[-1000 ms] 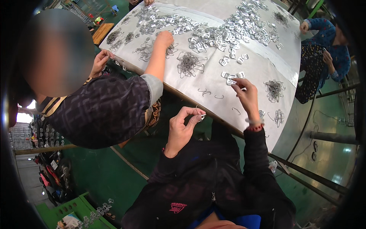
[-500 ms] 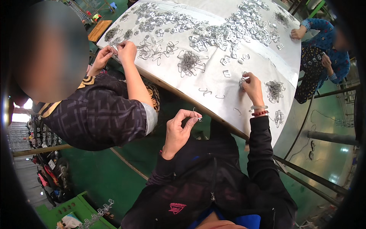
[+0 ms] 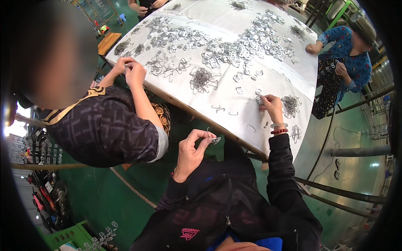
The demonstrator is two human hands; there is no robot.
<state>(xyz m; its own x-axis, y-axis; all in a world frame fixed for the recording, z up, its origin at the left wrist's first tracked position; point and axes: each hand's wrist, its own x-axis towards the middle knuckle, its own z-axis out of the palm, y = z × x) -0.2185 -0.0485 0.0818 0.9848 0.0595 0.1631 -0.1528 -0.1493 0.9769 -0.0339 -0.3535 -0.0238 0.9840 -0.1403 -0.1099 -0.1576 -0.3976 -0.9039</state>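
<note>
Right hand (image 3: 272, 105) has come back toward the near part of the desk (image 3: 234, 31). A second ago it was lifted over a couple of loose clips; half a second ago it was down among them; now its fingers (image 3: 263, 100) are pinched shut on a small metal clip (image 3: 258, 99) right at the desk surface, just beside the tangled wire pile (image 3: 289, 104). Can't tell if the clip is clear of the cloth yet.

Left hand (image 3: 193, 151) hasn't moved across all three frames: held off the desk edge, in front of the chest, thumb and forefinger closed on a small clip-and-hook piece (image 3: 213, 138), wire hook sticking up from the grip.

Read: left holds the part in progress steady and the right fetches the next component, so the pick looks about done.

Neighbour on the left has pulled both hands (image 3: 130, 70) back from the bent hooks (image 3: 167, 67) to the desk edge and is working something small there. Loose single hooks (image 3: 222, 109) lie between the two piles.
</note>
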